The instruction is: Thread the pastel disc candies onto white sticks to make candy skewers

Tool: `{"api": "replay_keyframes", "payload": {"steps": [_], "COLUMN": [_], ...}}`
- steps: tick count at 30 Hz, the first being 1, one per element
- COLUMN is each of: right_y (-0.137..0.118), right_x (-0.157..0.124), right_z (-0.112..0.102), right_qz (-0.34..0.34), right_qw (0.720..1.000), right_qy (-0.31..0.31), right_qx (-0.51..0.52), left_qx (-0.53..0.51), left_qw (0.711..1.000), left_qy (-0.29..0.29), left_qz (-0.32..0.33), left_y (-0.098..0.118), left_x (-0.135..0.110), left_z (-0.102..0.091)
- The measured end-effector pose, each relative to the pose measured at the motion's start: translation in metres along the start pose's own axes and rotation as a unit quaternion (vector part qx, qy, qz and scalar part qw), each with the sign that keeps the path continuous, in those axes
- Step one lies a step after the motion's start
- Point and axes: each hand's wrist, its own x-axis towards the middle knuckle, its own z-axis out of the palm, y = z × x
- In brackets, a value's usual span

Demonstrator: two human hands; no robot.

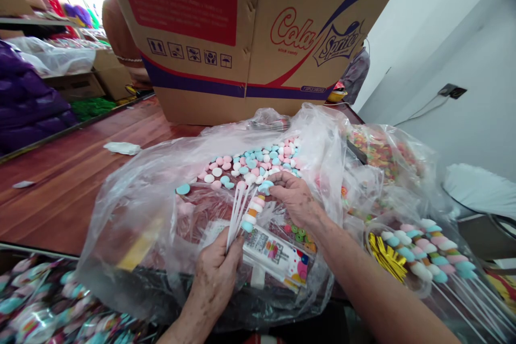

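Note:
My left hand [220, 266] is closed around several thin white sticks [237, 209]. Beside them, a candy skewer [253, 210] of pink, white, blue and orange pieces rises from the same hand. At the skewer's top, my right hand [296, 199] pinches a light blue candy [265, 188] between thumb and fingertips; whether the stick has pierced it I cannot tell. Loose pink, white and blue candies [250, 163] lie just beyond both hands, inside an opened clear plastic bag [129, 209]. Below the hands rests a stack of printed wrappers [278, 258], with green and red ring candies [298, 232] next to it.
A large cardboard box [250, 21] stands at the back. To the right are finished candy skewers [435, 250], gold twist ties [387, 258] in a round tub and a bag of orange-green candies [379, 150]. Wrapped skewers [52, 301] fill the lower left. Another person's arm [124, 37] shows behind the box.

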Motion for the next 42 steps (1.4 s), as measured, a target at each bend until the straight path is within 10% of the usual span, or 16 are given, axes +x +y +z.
{"api": "replay_keyframes", "payload": {"steps": [42], "right_y": [0.02], "right_x": [-0.02], "right_z": [0.002], "right_qz": [-0.139], "right_qw": [0.963], "right_qy": [-0.06], "right_qx": [-0.224], "left_qx": [0.034], "left_qw": [0.999], "left_qy": [-0.002], "left_qz": [0.002], "left_y": [-0.006], "left_x": [0.0], "left_z": [0.001]}}
